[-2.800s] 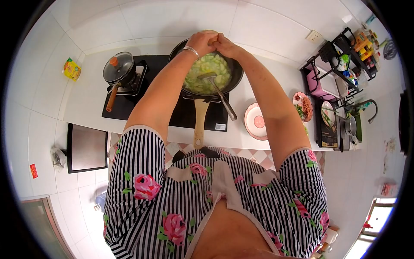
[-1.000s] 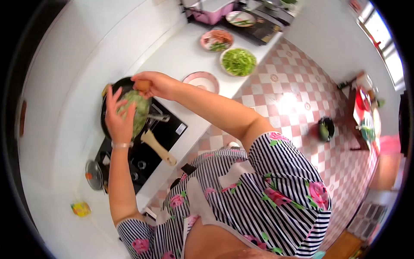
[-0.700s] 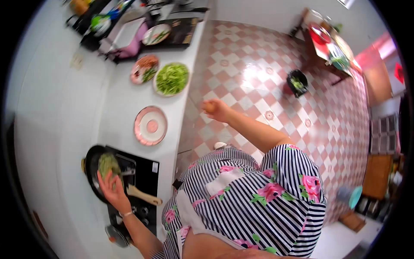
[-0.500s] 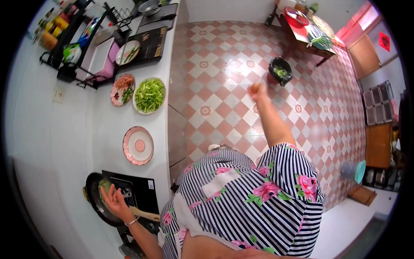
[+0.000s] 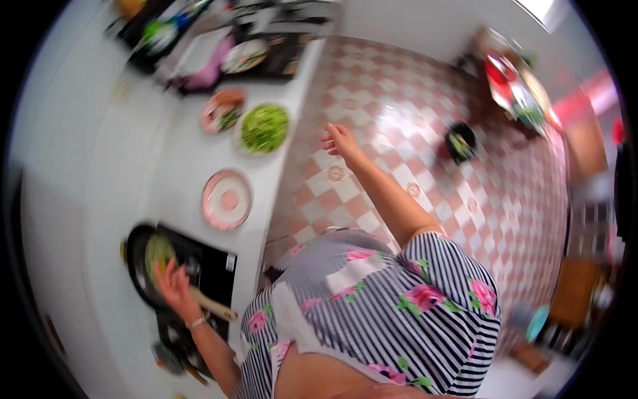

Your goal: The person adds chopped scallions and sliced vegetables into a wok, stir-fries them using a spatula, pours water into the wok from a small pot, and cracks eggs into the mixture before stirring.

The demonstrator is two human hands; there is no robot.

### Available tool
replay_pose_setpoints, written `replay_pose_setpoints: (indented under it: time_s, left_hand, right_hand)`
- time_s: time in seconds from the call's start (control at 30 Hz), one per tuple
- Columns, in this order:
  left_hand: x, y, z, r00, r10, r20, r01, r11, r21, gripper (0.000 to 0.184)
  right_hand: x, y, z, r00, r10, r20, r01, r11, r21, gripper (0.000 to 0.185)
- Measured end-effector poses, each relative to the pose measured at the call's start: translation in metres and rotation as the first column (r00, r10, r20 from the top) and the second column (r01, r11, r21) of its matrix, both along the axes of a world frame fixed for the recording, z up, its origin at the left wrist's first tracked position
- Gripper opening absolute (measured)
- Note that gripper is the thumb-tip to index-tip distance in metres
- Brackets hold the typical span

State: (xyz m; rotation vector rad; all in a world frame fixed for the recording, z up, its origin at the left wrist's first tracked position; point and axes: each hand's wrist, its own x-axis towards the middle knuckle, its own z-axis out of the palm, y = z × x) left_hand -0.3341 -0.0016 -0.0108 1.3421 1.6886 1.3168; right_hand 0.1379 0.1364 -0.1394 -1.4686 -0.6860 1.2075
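Observation:
My left hand [image 5: 174, 287] is over the black frying pan [image 5: 138, 263] at the lower left, fingers spread. Inside the pan, partly behind the fingers, is a blurred yellow-green patch [image 5: 158, 247]. The pan's light wooden handle [image 5: 216, 307] points toward my body. My right hand [image 5: 340, 141] is stretched forward above the floor beside the counter edge, fingers loosely apart, with nothing visible in them. Nearest to it on the counter is a plate of chopped green vegetable [image 5: 264, 128]. A black-lined bin [image 5: 462, 142] containing green scraps stands on the floor to its right.
A pink-rimmed plate [image 5: 227, 199] lies on the white counter [image 5: 176, 176]. Behind it sits a plate of reddish and green pieces [image 5: 223, 111]. A black rack [image 5: 143, 56] and a pink bin [image 5: 211, 63] are farther back. A table with a red basin [image 5: 500, 68] stands far right.
My right hand has swung left from near the bin toward the counter, its fist loosening. My left hand stays over the pan. The whole view has shifted and blurred.

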Motion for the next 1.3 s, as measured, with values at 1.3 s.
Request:
replay_pose_setpoints:
  time_s: [1.3]
  left_hand:
    - [0.018,-0.122,-0.113,0.886,0.346,0.309,-0.307,0.937,-0.169,0.076]
  right_hand:
    - [-0.373,-0.016,0.141,-0.156,0.25,0.956,-0.986,-0.09,-0.138,0.029]
